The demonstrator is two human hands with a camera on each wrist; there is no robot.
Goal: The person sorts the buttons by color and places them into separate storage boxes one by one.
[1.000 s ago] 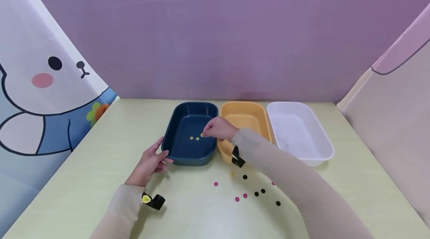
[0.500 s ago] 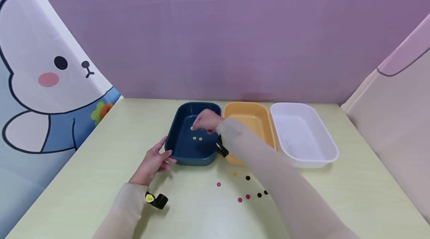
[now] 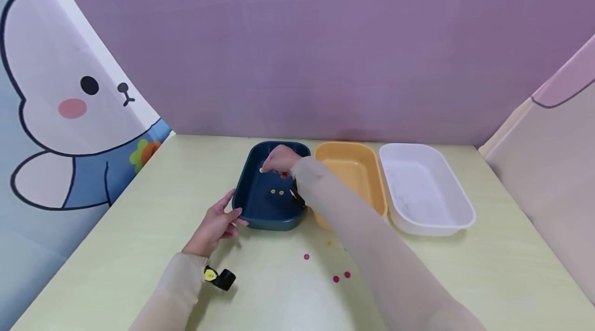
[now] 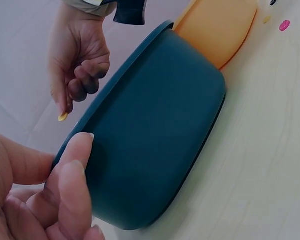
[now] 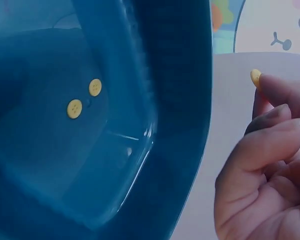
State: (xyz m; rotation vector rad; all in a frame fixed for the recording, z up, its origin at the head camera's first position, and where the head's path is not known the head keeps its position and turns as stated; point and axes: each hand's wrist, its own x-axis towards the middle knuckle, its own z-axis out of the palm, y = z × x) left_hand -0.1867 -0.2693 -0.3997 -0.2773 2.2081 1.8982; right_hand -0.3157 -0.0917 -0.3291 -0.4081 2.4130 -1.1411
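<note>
A dark blue tray [image 3: 271,223] stands left of the middle on the table. My left hand [image 3: 215,225] grips its near left corner, thumb at the rim and fingers against the outer wall. Over the far part of the tray, my right hand [image 3: 281,158] pinches a small yellow button [image 5: 255,78] between thumb and index finger. Two more yellow buttons [image 5: 74,108] lie apart on the tray floor, seen in the right wrist view with their holes showing. In the left wrist view the held button [image 4: 63,117] shows beyond the tray's rim.
An orange tray [image 3: 350,166] stands beside the blue one, partly covered by the right sleeve [image 3: 353,222]. Further right is a white tray [image 3: 425,186]. Several pink buttons [image 3: 347,274] and a yellow button [image 3: 329,242] lie on the table in front.
My right hand has moved left and further back over the blue tray, still holding the yellow button. The sleeve now covers the black buttons. My left hand keeps its grip on the tray.
</note>
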